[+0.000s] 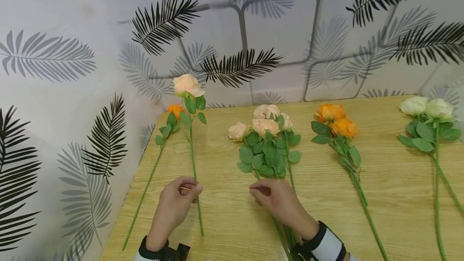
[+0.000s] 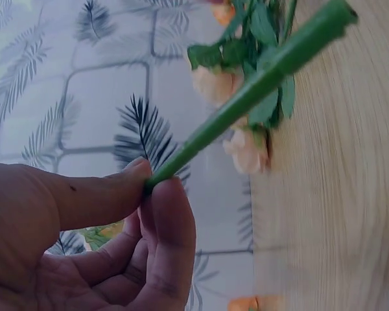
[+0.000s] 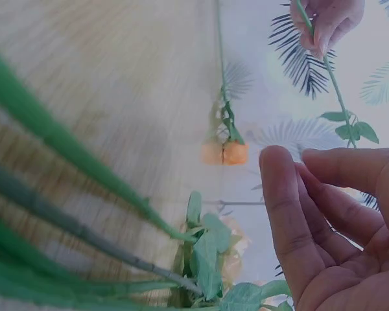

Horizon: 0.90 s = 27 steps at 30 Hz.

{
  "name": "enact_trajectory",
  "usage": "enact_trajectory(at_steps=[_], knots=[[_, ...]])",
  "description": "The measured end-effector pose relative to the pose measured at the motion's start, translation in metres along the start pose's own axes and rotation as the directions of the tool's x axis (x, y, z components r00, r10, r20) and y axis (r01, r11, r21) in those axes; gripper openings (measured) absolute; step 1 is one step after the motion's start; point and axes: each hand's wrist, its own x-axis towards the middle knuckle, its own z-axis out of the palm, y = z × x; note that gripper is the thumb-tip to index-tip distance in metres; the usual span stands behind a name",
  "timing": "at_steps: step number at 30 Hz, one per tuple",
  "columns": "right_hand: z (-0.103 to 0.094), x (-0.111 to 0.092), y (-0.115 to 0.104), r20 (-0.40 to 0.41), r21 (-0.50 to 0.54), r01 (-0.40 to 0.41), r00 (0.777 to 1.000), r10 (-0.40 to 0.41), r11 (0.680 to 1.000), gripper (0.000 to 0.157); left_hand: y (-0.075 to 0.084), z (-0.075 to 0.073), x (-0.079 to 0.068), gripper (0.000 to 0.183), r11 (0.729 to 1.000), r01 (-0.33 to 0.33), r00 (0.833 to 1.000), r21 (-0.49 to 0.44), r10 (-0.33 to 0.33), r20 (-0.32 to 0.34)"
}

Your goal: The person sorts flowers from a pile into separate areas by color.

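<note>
My left hand (image 1: 176, 201) pinches the green stem of a single peach artificial rose (image 1: 187, 85) between thumb and fingers. The rose stands nearly upright, bloom at the top. Close up in the left wrist view, the cut end of its stem (image 2: 246, 97) points up and to the right. A bunch of several peach roses (image 1: 266, 126) lies on the table in front of my right hand (image 1: 280, 200). That hand hovers over the bunch's stems, fingers loosely curled; in the right wrist view a gap shows between thumb and fingertip, with nothing held.
One orange rose (image 1: 175, 110) lies along the left side of the wooden table (image 1: 224, 220). Right of the peach bunch are two orange roses (image 1: 343, 127), and farther right two whitish roses (image 1: 439, 109). A leaf-patterned wall covering (image 1: 279, 31) rises behind the table and at its left.
</note>
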Motion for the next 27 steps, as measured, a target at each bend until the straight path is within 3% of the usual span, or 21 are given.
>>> enact_trajectory(at_steps=[9,16,27], knots=[[-0.005,-0.001,-0.010,-0.013,0.173,0.012,1.000,-0.010,0.985,0.023,0.016,0.025,-0.011,0.034,0.987,-0.101,0.983,-0.123,0.118,0.139],[-0.007,-0.001,-0.012,-0.008,0.209,0.015,1.000,-0.013,0.978,0.024,0.026,0.040,-0.018,0.037,0.975,-0.135,0.966,-0.177,0.169,0.196],[-0.011,-0.001,-0.017,-0.014,0.268,-0.003,1.000,0.007,0.963,0.031,0.040,0.063,-0.025,0.034,0.968,-0.170,0.938,-0.183,0.216,0.270]])
